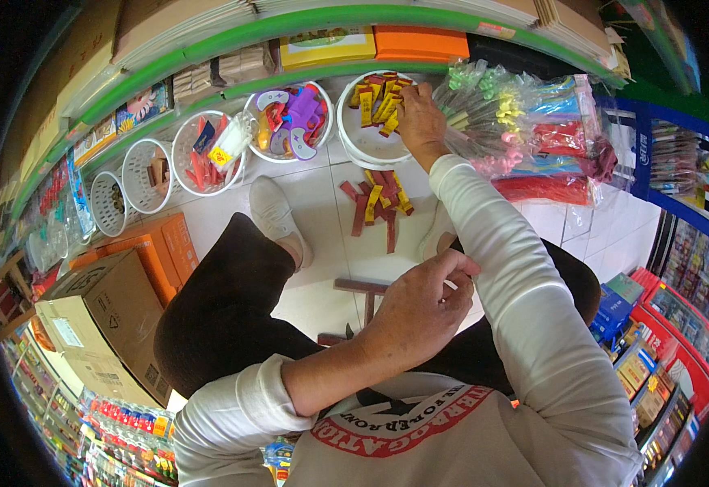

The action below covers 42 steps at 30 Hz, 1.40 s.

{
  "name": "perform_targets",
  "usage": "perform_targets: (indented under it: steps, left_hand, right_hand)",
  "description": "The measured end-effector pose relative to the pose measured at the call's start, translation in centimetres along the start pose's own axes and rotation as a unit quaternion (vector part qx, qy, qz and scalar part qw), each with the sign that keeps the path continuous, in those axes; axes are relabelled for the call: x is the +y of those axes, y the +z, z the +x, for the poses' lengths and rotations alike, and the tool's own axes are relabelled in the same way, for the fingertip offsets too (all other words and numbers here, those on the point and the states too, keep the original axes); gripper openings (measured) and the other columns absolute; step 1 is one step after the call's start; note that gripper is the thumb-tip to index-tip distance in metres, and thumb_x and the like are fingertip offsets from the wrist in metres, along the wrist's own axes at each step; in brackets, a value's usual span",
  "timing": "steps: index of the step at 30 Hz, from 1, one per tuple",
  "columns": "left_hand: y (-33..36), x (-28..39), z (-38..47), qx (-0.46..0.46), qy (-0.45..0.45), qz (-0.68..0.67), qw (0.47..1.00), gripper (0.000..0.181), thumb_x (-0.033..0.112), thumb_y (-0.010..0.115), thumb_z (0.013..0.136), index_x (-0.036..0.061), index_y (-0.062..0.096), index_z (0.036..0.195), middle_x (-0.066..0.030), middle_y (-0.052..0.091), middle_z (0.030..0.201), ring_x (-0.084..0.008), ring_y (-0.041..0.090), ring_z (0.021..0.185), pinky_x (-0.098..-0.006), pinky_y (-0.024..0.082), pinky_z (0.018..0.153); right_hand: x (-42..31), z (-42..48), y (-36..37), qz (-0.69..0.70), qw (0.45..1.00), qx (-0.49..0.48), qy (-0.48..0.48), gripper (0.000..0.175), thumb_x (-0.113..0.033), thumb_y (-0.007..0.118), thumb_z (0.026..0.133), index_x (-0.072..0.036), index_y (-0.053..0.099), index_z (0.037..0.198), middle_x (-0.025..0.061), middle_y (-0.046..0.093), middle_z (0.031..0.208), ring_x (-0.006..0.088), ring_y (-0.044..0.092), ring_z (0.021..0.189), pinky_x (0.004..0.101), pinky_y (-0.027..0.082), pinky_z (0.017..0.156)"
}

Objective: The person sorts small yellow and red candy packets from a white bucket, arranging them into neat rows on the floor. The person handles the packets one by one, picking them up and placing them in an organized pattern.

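My right hand [421, 119] reaches over the right rim of a round white plastic basket [379, 149]. Its fingertips meet the small red-and-yellow packets [386, 100] inside; whether they grip one is hidden. My left hand [421, 304] hovers above my lap, fingers loosely curled, close against my right sleeve [482, 243]. Whether it touches the cloth is unclear. On the tiled floor between my shoes lies a loose heap of similar red and yellow packets [379, 198], some showing their plain red side.
Left of the basket stand a basket of purple plastic toys [303, 112], one with red pieces [199, 164] and smaller baskets [147, 176]. Plastic-wrapped bundles [513, 134] lie at right. Green-edged shelving [257, 30] runs behind. Cardboard boxes [117, 322] stand left; a wooden stool [360, 286] is below me.
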<state>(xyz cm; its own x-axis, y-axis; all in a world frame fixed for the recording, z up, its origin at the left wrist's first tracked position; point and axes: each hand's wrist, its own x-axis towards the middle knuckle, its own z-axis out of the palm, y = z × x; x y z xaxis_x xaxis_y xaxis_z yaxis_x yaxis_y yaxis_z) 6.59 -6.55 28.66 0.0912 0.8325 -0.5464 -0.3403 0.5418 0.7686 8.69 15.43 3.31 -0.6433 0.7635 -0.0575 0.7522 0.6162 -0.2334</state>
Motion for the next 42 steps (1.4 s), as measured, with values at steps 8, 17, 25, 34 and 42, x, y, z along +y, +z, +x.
perform_targets:
  steps: [8,17,25,34,42]
  left_hand:
    - [0.8,-0.7,-0.9,-0.021,0.058,0.14,0.988,0.022,0.014,0.059,0.094,0.0007,0.057,0.111,-0.0175,0.065,0.102,-0.0274,0.069,0.089,-0.0369,0.054,0.077]
    - [0.4,-0.6,-2.3,-0.088,0.103,0.439,0.888,0.019,0.013,0.063,0.085,-0.0019,0.056,0.095,-0.0177,0.059,0.087,-0.0324,0.065,0.082,-0.0439,0.054,0.074]
    - [0.5,-0.7,-1.5,-0.103,0.051,0.43,0.895,0.028,0.009,0.06,0.084,-0.0042,0.055,0.108,-0.0176,0.06,0.091,-0.0316,0.065,0.089,-0.0416,0.055,0.076]
    - [0.6,-0.9,-1.7,-0.089,0.073,0.399,0.91,0.034,0.007,0.06,0.083,-0.0048,0.052,0.114,-0.0181,0.061,0.094,-0.0319,0.065,0.092,-0.0419,0.055,0.076]
    - [1.0,-2.0,-1.4,-0.039,0.123,0.436,0.891,0.031,0.008,0.062,0.081,-0.0055,0.053,0.107,-0.0193,0.06,0.092,-0.0343,0.065,0.086,-0.0443,0.055,0.073]
  right_hand:
    - [-0.3,-2.9,-3.6,0.11,0.98,0.056,-0.159,0.022,-0.012,0.062,0.09,-0.01,0.06,0.111,0.0103,0.058,0.106,0.034,0.064,0.095,0.0427,0.055,0.076]
    - [1.3,-14.7,1.2,0.038,0.928,-0.363,0.077,0.049,-0.037,0.069,0.086,-0.006,0.057,0.121,0.0163,0.058,0.122,0.0369,0.058,0.113,0.0464,0.051,0.093]
    - [-1.0,-12.9,7.4,0.085,0.924,-0.233,0.29,0.067,-0.041,0.076,0.078,0.0,0.052,0.125,0.0226,0.055,0.124,0.0401,0.056,0.118,0.0474,0.047,0.1]
    - [0.4,-13.2,9.1,0.127,0.915,-0.283,0.259,0.065,-0.04,0.077,0.078,0.004,0.052,0.119,0.0252,0.056,0.125,0.0422,0.057,0.119,0.0463,0.049,0.1]
    - [2.8,-14.1,10.4,0.147,0.933,-0.242,0.219,0.039,-0.028,0.061,0.093,0.003,0.05,0.112,0.0306,0.064,0.107,0.0467,0.063,0.102,0.0528,0.05,0.09]
